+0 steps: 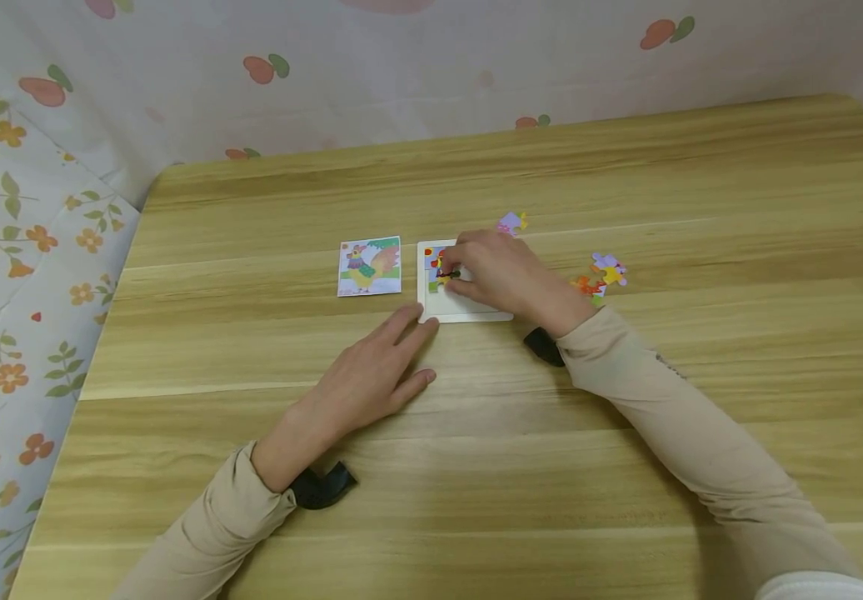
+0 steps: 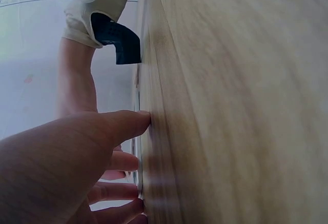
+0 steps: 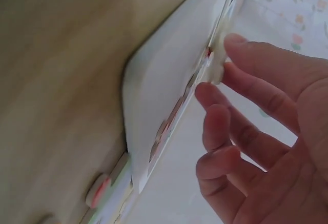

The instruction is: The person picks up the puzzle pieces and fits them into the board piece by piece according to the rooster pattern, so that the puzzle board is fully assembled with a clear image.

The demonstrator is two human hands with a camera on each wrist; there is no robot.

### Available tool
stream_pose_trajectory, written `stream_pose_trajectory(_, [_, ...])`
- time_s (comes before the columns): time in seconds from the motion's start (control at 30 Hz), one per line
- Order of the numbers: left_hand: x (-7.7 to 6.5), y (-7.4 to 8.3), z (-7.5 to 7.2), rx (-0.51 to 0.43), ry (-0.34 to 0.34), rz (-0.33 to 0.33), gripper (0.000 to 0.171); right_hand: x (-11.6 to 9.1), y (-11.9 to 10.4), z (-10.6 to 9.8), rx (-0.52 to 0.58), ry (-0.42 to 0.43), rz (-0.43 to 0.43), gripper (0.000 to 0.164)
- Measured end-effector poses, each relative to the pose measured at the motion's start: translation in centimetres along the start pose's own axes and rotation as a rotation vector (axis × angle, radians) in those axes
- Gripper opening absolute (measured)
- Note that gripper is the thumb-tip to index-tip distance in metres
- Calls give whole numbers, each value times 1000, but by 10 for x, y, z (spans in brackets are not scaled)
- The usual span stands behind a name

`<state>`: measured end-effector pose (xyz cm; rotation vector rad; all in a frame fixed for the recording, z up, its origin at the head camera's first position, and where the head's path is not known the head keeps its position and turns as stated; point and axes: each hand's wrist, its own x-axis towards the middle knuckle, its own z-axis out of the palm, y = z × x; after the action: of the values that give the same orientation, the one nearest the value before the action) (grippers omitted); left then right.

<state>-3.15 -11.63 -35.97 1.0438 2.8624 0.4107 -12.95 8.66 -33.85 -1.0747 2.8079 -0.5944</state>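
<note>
A white puzzle tray [image 1: 469, 317] lies on the wooden table, with several colourful jigsaw pieces [image 1: 433, 275] set in its left part. Over the tray, my right hand [image 1: 495, 262] pinches a puzzle piece [image 3: 219, 62] between thumb and index finger; the other fingers curl loosely. From above, that hand covers much of the tray and most of the held piece. My left hand [image 1: 367, 375] lies low on the table with fingers extended, fingertips right at the tray's near left corner. In the left wrist view its thumb [image 2: 130, 123] touches the tabletop.
A square card with a rooster picture [image 1: 369, 267] lies left of the tray. Loose pieces lie beyond the right hand, one purple piece [image 1: 511, 222] and a cluster [image 1: 609, 268] to the right. Black wrist mounts [image 1: 324, 487] jut from both sleeves. A patterned curtain [image 1: 401, 75] hangs behind the table.
</note>
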Motion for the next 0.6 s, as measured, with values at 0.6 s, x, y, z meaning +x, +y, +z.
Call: stream_pose_trajectory(0.6, [0,0,-1,5,4,10,54,1,-6,7,-49,10,32,9])
